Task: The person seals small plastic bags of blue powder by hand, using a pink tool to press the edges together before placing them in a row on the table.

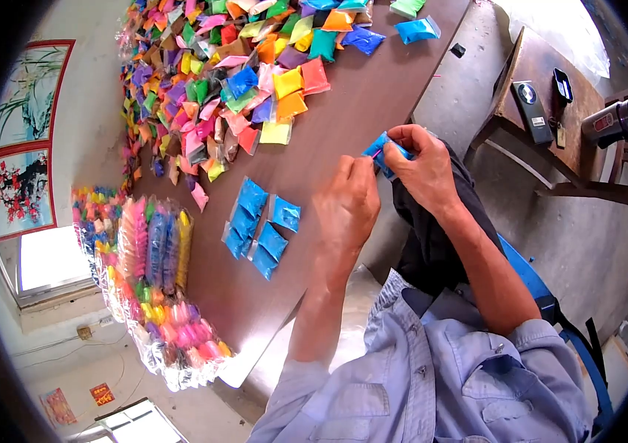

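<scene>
Between my two hands, just past the table's edge and above my lap, is a small blue packet (pixel 379 145). My right hand (pixel 423 166) pinches it with thumb and fingers. My left hand (pixel 349 193) is closed at the packet's near end, its fingertips pressed together there. To the left of my left hand, several blue packets (pixel 247 203) with clear edges lie grouped on the brown table (pixel 329 122). Another blue packet (pixel 417 30) rests alone near the table's far right edge.
A large heap of colourful packets (pixel 203 88) covers the table's far left part. Clear bags of bundled packets (pixel 155 244) stand at the left edge. On the right, a small wooden table (pixel 528 74) carries a dark boxed device (pixel 533 111) and a thermos (pixel 611 122).
</scene>
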`<state>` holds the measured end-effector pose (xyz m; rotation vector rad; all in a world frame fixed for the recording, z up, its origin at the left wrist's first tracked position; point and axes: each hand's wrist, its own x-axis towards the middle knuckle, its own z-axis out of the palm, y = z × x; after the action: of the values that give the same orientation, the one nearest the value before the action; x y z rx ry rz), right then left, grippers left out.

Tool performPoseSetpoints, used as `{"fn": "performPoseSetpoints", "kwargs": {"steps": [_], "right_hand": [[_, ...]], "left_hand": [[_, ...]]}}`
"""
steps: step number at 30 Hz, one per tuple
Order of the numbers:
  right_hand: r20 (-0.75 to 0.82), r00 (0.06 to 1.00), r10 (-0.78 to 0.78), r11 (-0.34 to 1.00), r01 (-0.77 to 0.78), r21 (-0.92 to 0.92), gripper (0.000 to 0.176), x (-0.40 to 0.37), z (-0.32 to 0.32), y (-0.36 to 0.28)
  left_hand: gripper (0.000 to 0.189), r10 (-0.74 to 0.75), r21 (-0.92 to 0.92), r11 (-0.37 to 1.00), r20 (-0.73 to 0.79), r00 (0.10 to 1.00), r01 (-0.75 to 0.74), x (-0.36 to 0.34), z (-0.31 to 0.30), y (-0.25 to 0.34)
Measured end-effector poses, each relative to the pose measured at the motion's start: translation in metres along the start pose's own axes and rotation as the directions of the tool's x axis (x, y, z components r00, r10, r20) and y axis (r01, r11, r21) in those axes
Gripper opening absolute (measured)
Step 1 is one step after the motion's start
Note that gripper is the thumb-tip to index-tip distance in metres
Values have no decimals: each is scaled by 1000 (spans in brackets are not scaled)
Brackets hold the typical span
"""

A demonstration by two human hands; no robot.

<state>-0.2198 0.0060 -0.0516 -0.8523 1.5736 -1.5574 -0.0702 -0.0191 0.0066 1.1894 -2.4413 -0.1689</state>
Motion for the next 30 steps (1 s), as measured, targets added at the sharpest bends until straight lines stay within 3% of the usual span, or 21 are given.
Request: {"fn": "performPoseSetpoints", "kwargs": {"steps": [5, 11, 15, 20, 24, 30], "right_hand": [[-18, 1000, -25, 998, 24, -54, 25, 0, 1, -1], [-28, 998, -50, 998, 49, -36, 26, -3, 1, -2], [-21, 998, -52, 997, 51, -50, 26, -3, 2, -1], [-18, 999, -42, 999, 42, -20, 28, -1, 2, 0], [-9, 997, -73, 997, 72, -41, 28, -2, -1, -2], [-6, 999, -35, 999, 35, 6, 29, -5, 0, 1]], "left_hand": [[6, 23, 49, 999, -96, 995, -18, 10, 7, -13], [8, -7, 10, 1000, 4, 1000, 7, 8, 6, -1], [8, -47, 48, 998, 5, 999, 47, 16, 8, -11], [6, -8, -47, 999, -48, 999, 6, 10, 1, 0], [7, -58, -105, 993, -27, 998, 55, 17, 10, -6], [12, -27, -51, 998, -14, 1000, 26, 10, -1, -4]]}}
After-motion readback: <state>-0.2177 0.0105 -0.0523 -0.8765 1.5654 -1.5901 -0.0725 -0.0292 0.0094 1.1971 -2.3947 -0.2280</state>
